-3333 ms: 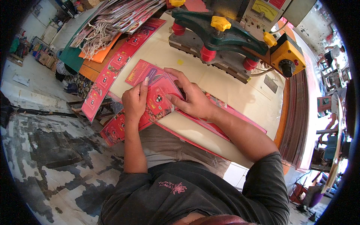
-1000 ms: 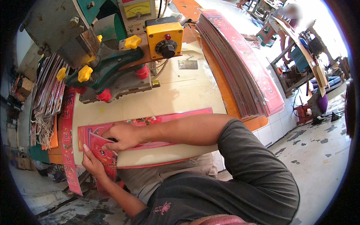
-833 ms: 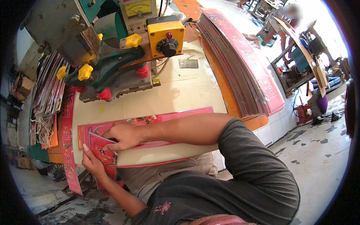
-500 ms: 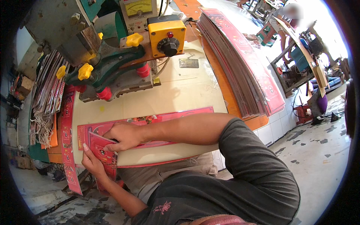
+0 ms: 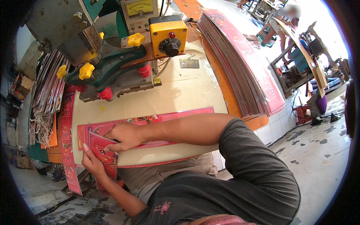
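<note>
Down at the near edge of the cream worktable [image 5: 180, 93], a folded red printed sheet [image 5: 103, 155] is gripped by the left hand [image 5: 92, 163], whose fingers are curled narrowly around its lower edge. The right hand [image 5: 125, 135] is laid flat, fingers together, on the upper part of the same sheet, pressing it against a long red printed strip [image 5: 176, 114]. The strip's long axis runs left to right across the table, rising slightly toward the right; its middle is covered by the right forearm. The folded sheet is tilted, its long axis running from the table edge downward past it.

Just left of the hands, a second narrow red strip [image 5: 69, 142] hangs over the table's left edge, lengthwise away from the person. Beyond it, a heap of printed sheets with loose cord handles [image 5: 47, 97] is stacked; its details are hard to make out. Behind the hands stands a green press machine [image 5: 108, 67] with yellow knobs, red feet and a yellow control box [image 5: 168, 33] bearing a black dial. Along the right side, a tall stack of long red printed sheets [image 5: 243, 67] is laid on an orange board. The machine's top is cut off by the picture's edge. A person at a far bench is blurred.
</note>
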Tool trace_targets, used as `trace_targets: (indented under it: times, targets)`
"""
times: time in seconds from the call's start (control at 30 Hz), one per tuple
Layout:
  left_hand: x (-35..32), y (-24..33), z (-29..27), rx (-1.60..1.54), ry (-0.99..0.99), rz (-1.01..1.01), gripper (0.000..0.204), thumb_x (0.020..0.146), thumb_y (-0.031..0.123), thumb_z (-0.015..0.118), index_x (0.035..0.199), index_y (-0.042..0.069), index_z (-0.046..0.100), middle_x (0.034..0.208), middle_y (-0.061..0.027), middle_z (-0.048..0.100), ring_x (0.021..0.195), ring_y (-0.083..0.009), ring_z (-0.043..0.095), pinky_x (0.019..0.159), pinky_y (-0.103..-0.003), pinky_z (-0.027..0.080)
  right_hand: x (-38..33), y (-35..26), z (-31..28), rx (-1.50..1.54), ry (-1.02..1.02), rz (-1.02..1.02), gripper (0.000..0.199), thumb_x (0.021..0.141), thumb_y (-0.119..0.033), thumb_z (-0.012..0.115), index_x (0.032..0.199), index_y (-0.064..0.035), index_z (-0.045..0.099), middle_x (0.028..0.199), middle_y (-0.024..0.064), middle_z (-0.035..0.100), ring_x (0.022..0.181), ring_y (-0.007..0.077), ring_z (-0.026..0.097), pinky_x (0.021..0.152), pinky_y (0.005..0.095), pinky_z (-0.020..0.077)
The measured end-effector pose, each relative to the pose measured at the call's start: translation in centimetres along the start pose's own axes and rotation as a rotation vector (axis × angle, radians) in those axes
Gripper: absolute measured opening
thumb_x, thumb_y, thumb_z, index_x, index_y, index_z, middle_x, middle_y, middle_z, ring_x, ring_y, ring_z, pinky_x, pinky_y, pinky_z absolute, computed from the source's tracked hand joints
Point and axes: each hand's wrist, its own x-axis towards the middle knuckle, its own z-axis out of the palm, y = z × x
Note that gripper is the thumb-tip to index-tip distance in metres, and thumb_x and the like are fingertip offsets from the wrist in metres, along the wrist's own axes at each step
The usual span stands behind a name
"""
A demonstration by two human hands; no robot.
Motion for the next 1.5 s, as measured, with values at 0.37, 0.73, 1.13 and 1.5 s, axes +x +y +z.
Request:
trace_targets:
  times: [0.37,0.73,1.13,1.5]
  targets:
    - [-1.3,1.7,0.5,-0.001,0.427,0.128,0.022,0.108,0.017,0.062,0.104,-0.004,0.064,0.09,-0.0111,0.066,0.078,-0.0182,0.062,0.073,-0.034,0.053,0.8,0.5,0.4,0.149,-0.051,0.043,0.045,0.104,-0.04,0.06,0.095,0.003,0.064,0.078,0.0242,0.068,0.076,0.0406,0.069,0.073,0.0515,0.0522]
    - [-4.5,20.2,-5.1,-0.844,-0.021,1.108,0.025,0.105,0.029,0.059,0.098,0.006,0.055,0.063,-0.003,0.066,0.049,-0.011,0.056,0.043,-0.029,0.042,0.4,-0.7,-0.9,0.252,-0.115,0.196,0.041,0.107,-0.039,0.057,0.103,0.001,0.064,0.078,0.0182,0.069,0.069,0.0286,0.07,0.069,0.0445,0.0538]
    - [-3.9,28.7,-3.8,-1.437,-0.36,1.084,0.05,0.111,0.041,0.051,0.151,0.068,0.037,0.059,0.0012,0.048,0.044,-0.0079,0.039,0.043,-0.023,0.028,0.6,-0.5,-0.1,0.301,-0.138,0.218,0.042,0.11,-0.04,0.055,0.098,-0.0008,0.062,0.074,0.0085,0.065,0.063,0.017,0.064,0.061,0.0373,0.0506]
    - [-6.8,29.1,-3.6,-1.504,-0.271,0.749,0.035,0.108,0.037,0.057,0.139,0.054,0.056,0.057,-0.0007,0.049,0.04,-0.0087,0.036,0.04,-0.025,0.022,0.6,-0.4,0.1,0.305,-0.133,0.257,0.046,0.11,-0.042,0.054,0.089,-0.0013,0.059,0.07,0.0086,0.064,0.062,0.0185,0.065,0.061,0.0377,0.0505]
